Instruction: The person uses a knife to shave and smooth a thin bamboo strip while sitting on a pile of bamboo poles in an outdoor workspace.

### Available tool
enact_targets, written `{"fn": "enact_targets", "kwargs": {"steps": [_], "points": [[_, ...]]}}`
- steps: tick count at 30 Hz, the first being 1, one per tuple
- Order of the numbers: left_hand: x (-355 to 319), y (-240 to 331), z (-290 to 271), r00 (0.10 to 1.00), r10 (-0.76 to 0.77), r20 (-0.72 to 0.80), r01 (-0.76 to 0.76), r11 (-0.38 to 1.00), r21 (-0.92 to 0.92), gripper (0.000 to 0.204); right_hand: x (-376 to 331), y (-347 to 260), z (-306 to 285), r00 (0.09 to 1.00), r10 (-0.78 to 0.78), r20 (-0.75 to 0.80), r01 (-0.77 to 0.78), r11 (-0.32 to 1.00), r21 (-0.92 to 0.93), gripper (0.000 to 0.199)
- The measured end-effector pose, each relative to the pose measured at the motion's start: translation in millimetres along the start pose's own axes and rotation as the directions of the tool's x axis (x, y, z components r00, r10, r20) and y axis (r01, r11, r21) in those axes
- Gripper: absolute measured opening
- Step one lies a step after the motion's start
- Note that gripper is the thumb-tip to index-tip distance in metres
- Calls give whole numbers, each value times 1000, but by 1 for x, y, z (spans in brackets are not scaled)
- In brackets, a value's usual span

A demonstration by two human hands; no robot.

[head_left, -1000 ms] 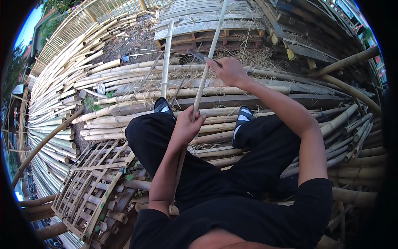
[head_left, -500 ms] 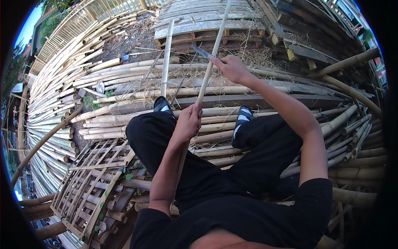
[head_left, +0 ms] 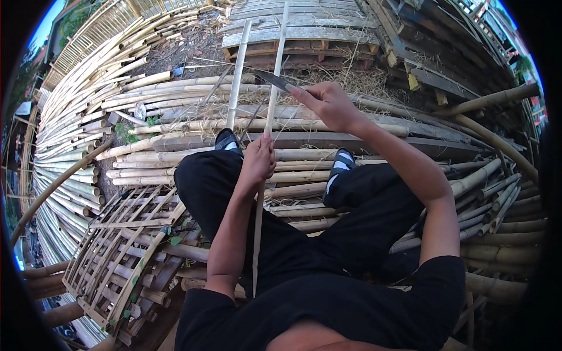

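My left hand (head_left: 259, 157) is closed around a long, pale bamboo strip (head_left: 280, 50) that stretches from my lap away past the wooden pallet. The strip's lower end shows below that hand, lying over my dark trousers. In my right hand (head_left: 329, 106) is a knife (head_left: 274, 81), its dark pointed blade aimed left. The blade crosses the strip a short way beyond my left hand; whether it bites into the strip I cannot tell. Just left of it, a second, wider bamboo strip (head_left: 238, 73) lies with its near end by my left foot.
Bamboo poles (head_left: 152, 131) lie in layers around my feet and fan out to the left. Stacked grey pallets (head_left: 304, 34) stand ahead, with timber (head_left: 427, 76) at the far right. A slatted bamboo lattice (head_left: 126, 251) sits at the lower left. Shavings (head_left: 351, 82) litter the ground.
The far end of the bamboo strip has swung left, and its lower end now shows on my lap. The knife has shifted slightly left and nearer to me, and its blade has turned.
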State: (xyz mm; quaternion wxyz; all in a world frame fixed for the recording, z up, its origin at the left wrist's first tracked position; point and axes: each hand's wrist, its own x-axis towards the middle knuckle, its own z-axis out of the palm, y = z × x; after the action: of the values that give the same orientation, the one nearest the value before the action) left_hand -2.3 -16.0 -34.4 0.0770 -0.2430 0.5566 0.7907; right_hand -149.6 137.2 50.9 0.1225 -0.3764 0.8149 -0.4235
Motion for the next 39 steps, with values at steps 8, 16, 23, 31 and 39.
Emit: {"fn": "enact_targets", "kwargs": {"steps": [8, 16, 23, 31, 39], "points": [[-9, 8, 1, 999, -30, -31, 30, 1000, -7, 46, 1, 8, -63, 969, 245, -23, -223, 913, 342, 51], [-19, 17, 8, 999, -2, -38, 4, 998, 64, 42, 1, 131, -87, 912, 323, -254, -410, 754, -514, 38], [-16, 14, 9, 1000, 18, -11, -17, 997, 77, 39, 0, 136, -85, 941, 328, -80, -324, 814, -482, 43], [-17, 15, 22, 999, 12, 35, -16, 996, 90, 35, 12, 35, -23, 998, 47, -45, -63, 870, -489, 66], [-17, 14, 26, 998, 21, 61, -27, 994, 104, 36, 22, 45, 11, 978, -207, 12, 158, 708, -688, 62]]}}
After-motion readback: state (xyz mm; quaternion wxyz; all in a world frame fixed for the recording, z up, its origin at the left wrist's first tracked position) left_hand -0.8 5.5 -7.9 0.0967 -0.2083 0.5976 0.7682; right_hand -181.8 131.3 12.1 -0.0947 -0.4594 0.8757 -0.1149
